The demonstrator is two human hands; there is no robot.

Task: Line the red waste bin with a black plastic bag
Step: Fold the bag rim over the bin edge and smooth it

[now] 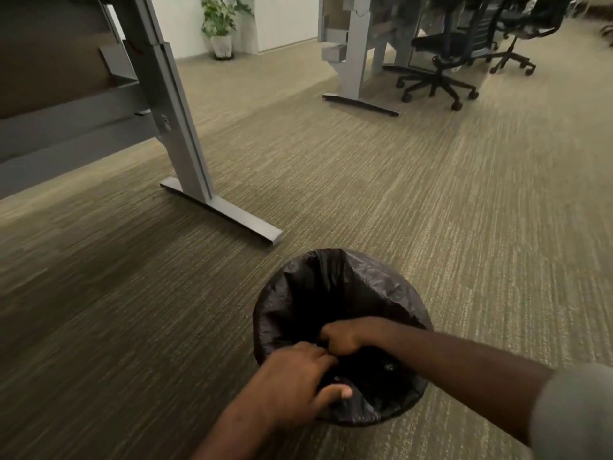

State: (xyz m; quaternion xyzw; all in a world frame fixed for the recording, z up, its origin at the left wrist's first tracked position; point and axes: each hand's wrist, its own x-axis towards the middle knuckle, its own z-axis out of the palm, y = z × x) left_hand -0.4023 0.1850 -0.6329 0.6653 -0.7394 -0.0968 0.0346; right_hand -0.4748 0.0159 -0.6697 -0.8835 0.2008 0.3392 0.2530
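Observation:
A black plastic bag [335, 287] covers a round bin standing on the carpet in the lower middle of the head view. The bag is folded over the rim all round, so none of the bin's red shows. My left hand [298, 380] rests on the near left of the rim, fingers pinching the black plastic, thumb inside. My right hand [341, 336] reaches in from the right, closed into a fist on a fold of the bag just inside the opening. The two hands nearly touch.
A grey desk leg with a flat foot [225, 210] stands just beyond the bin to the left. Farther back are a second desk frame [358, 94], black wheeled office chairs [438, 71] and a potted plant [220, 24]. Open carpet lies to the right.

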